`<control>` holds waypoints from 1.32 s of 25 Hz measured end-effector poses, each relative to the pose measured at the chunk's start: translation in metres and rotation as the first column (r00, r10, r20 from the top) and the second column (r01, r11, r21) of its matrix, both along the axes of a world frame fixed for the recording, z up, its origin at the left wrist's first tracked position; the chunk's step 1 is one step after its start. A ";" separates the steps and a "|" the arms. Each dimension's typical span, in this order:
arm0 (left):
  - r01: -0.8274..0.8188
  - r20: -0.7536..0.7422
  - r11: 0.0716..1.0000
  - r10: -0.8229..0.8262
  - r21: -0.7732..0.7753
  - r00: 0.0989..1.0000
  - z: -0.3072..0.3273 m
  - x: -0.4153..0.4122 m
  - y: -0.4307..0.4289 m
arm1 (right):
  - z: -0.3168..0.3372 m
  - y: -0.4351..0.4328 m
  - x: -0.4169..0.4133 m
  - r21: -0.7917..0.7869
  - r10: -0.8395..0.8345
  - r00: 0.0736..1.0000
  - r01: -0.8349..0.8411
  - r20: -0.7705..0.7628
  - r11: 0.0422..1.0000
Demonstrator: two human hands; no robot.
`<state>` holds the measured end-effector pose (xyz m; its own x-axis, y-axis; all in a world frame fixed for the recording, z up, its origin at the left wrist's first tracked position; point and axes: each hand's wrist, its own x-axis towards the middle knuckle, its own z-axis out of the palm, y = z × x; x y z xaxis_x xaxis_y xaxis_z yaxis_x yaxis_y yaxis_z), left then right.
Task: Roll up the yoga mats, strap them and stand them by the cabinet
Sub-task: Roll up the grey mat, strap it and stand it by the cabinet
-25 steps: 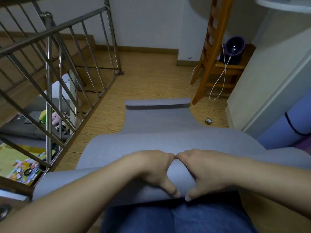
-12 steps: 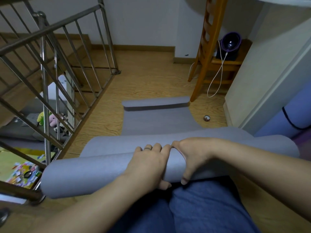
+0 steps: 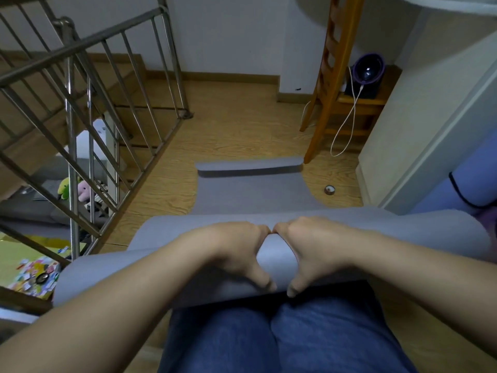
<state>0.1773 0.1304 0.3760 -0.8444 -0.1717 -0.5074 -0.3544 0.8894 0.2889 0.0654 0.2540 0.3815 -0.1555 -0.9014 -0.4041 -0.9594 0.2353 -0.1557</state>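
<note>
Grey yoga mat (image 3: 113,267) half rolled across the lower middle of the frame.
Left hand (image 3: 236,254) and right hand (image 3: 314,251) meet knuckle to knuckle, both gripping the roll; the flat remainder runs up the floor (image 3: 242,125). Soft, light, springy foam, likely to loosen: a wider-spaced grip should keep it even.

No lettering, label or number showing legibly anywhere, colourful printed sheet (image 3: 32,267) at lower left bearing marks too small to read
</note>
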 end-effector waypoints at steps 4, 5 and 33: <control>0.003 0.220 0.949 -0.076 0.316 0.973 -0.004 0.011 0.006 | 0.003 0.004 0.010 0.265 -0.011 0.985 -0.036 0.174 0.964; -0.022 0.241 0.934 -0.069 0.356 0.968 -0.006 0.010 0.005 | 0.002 0.001 0.010 0.291 -0.020 0.979 -0.041 0.203 0.956; -0.085 -0.337 0.902 -0.069 -0.423 0.939 -0.029 0.021 0.010 | -0.032 0.001 0.010 -0.194 0.001 0.983 -0.037 -0.182 0.980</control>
<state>0.1986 0.1404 0.3471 -0.9474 -0.3124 -0.0699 -0.3122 0.9499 -0.0140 0.0753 0.2545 0.3499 -0.1921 -0.9634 -0.1868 -0.9797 0.1994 -0.0208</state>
